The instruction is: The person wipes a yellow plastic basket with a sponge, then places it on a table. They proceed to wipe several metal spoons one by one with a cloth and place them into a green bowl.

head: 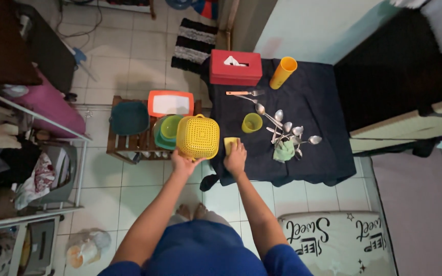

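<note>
Red tissue box [235, 67], orange tumbler [283, 72], spoons [282, 128], green cloth [284, 151], wooden rack [124, 143]
</note>
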